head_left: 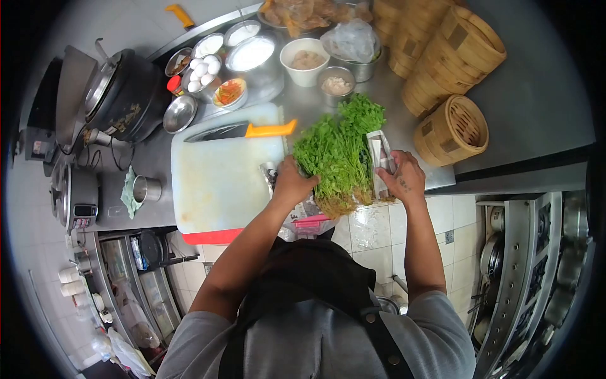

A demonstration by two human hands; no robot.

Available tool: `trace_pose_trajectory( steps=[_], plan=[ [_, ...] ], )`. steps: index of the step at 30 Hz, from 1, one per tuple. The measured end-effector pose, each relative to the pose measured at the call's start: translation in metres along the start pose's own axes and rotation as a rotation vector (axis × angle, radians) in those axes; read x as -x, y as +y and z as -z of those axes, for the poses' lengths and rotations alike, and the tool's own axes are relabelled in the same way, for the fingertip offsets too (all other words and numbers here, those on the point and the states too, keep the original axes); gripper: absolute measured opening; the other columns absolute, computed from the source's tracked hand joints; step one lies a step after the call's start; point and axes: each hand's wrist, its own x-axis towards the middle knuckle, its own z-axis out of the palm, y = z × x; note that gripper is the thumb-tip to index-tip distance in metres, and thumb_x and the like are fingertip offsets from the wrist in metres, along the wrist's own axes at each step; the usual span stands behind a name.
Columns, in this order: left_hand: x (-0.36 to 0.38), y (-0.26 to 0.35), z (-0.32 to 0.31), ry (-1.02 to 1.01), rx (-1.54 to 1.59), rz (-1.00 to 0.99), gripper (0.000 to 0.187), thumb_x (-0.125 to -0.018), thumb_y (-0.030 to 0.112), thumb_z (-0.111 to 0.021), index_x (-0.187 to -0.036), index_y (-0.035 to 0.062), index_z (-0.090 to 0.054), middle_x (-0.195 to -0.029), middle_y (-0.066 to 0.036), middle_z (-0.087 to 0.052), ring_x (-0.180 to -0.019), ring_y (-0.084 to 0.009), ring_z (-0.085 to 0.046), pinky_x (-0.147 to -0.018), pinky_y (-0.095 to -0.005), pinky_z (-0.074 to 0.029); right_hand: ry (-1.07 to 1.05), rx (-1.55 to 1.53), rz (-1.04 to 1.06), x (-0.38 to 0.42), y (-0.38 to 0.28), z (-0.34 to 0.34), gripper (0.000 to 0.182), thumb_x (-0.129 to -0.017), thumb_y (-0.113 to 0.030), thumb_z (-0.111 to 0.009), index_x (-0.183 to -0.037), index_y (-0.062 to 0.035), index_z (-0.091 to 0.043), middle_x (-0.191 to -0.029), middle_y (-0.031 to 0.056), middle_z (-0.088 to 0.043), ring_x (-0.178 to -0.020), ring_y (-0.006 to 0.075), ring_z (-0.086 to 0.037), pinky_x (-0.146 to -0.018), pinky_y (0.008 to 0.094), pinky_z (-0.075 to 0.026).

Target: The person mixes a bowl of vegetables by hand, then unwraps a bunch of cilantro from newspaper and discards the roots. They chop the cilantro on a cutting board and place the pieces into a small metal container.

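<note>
A leafy bunch of cilantro, roots toward me, lies between my hands at the counter's front edge. A printed paper wrapper stands up along its right side. My right hand pinches that side of the wrapper between thumb and fingers. On the left, my left hand is closed over the wrapper's other edge, its thumb pointing at the stems; part of its fingers is hidden. Just left of this hand is a white cutting board, with a yellow-handled knife lying across its far end.
Bamboo steamers stand at the right. Behind the board are a bowl of eggs, a bowl of shredded vegetables and a white tub. Cookers line the left side. A metal cup sits near the left edge.
</note>
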Motion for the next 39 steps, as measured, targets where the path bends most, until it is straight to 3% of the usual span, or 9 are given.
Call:
trace_pose_trajectory(
  steps=[4,12,16,18,21,22,24,27,39],
  plan=[
    [0.007,0.002,0.006,-0.018,0.017,0.008,0.083,-0.069,0.023,-0.085,-0.132,-0.0072,-0.040,-0.121,-0.027,-0.051,-0.112,-0.0378,-0.054,-0.099,-0.0417,-0.044,0.080,-0.009,-0.096,-0.004,0.026,-0.005,0.034,-0.080,-0.026,-0.071,-0.109,-0.0076,-0.065,-0.106,0.0139,-0.068,-0.104,0.0329,-0.062,-0.087,0.0430,-0.050],
    [0.017,-0.004,0.014,0.004,0.164,-0.012,0.079,-0.078,0.013,-0.079,-0.138,-0.0077,-0.032,-0.109,-0.015,-0.053,-0.076,-0.0165,-0.060,-0.069,-0.0310,-0.052,0.073,-0.100,-0.194,-0.008,0.045,-0.001,0.027,-0.084,-0.021,-0.069,-0.105,-0.0052,-0.067,-0.101,0.0130,-0.069,-0.097,0.0305,-0.065,-0.084,0.0395,-0.050],
    [0.014,-0.013,0.007,0.061,0.152,-0.042,0.076,-0.079,0.018,-0.079,-0.135,-0.0074,-0.035,-0.103,-0.015,-0.054,-0.077,-0.0190,-0.060,-0.068,-0.0325,-0.051,0.052,-0.178,-0.261,-0.011,0.057,-0.007,0.019,-0.086,-0.017,-0.065,-0.102,-0.0067,-0.067,-0.098,0.0128,-0.070,-0.091,0.0310,-0.067,-0.082,0.0393,-0.050],
    [0.018,-0.001,0.011,0.136,-0.017,0.005,0.068,-0.079,0.026,-0.077,-0.127,-0.0091,-0.044,-0.097,-0.021,-0.060,-0.081,-0.0294,-0.065,-0.073,-0.0392,-0.052,0.065,-0.192,-0.278,-0.010,0.049,0.000,0.017,-0.087,-0.016,-0.065,-0.100,-0.0066,-0.068,-0.097,0.0126,-0.070,-0.089,0.0303,-0.067,-0.081,0.0384,-0.050],
    [0.028,0.021,0.015,0.022,-0.126,0.086,0.062,-0.082,0.044,-0.071,-0.111,-0.0096,-0.058,-0.090,-0.026,-0.066,-0.086,-0.0384,-0.067,-0.077,-0.0441,-0.053,0.338,-0.020,-0.139,0.004,0.021,0.005,0.013,-0.087,-0.016,-0.066,-0.095,-0.0067,-0.069,-0.092,0.0117,-0.069,-0.084,0.0297,-0.067,-0.078,0.0387,-0.051],
    [0.027,0.029,0.017,0.021,-0.126,0.089,0.062,-0.082,0.044,-0.071,-0.111,-0.0096,-0.058,-0.090,-0.026,-0.066,-0.086,-0.0384,-0.067,-0.077,-0.0441,-0.053,0.310,-0.165,-0.070,0.008,0.009,0.002,0.012,-0.087,-0.016,-0.067,-0.094,-0.0067,-0.069,-0.091,0.0119,-0.068,-0.083,0.0301,-0.067,-0.077,0.0397,-0.051],
    [0.018,0.044,0.017,-0.319,-0.437,0.259,0.063,-0.079,0.057,-0.068,-0.090,-0.0051,-0.067,-0.073,-0.021,-0.067,-0.074,-0.0366,-0.068,-0.072,-0.0420,-0.052,0.206,-0.343,0.031,0.018,-0.016,-0.011,0.011,-0.086,-0.015,-0.066,-0.091,-0.0065,-0.069,-0.089,0.0131,-0.067,-0.082,0.0315,-0.066,-0.075,0.0417,-0.051],
    [0.015,0.038,0.001,-0.243,-0.447,0.195,0.066,-0.077,0.060,-0.067,-0.083,-0.0058,-0.070,-0.076,-0.026,-0.068,-0.079,-0.0409,-0.068,-0.073,-0.0448,-0.053,-0.044,-0.241,0.107,0.023,-0.051,-0.028,0.012,-0.087,-0.016,-0.063,-0.090,-0.0058,-0.069,-0.091,0.0167,-0.067,-0.085,0.0342,-0.066,-0.075,0.0439,-0.052],
    [0.001,0.014,-0.034,-0.218,0.091,0.157,0.054,-0.074,0.034,-0.078,-0.106,-0.0070,-0.064,-0.101,-0.026,-0.069,-0.101,-0.0358,-0.067,-0.089,-0.0404,-0.051,-0.143,0.130,-0.003,0.029,-0.049,-0.064,0.018,-0.081,-0.017,-0.064,-0.088,-0.0020,-0.070,-0.093,0.0200,-0.066,-0.090,0.0365,-0.065,-0.077,0.0454,-0.053]
  ],
)
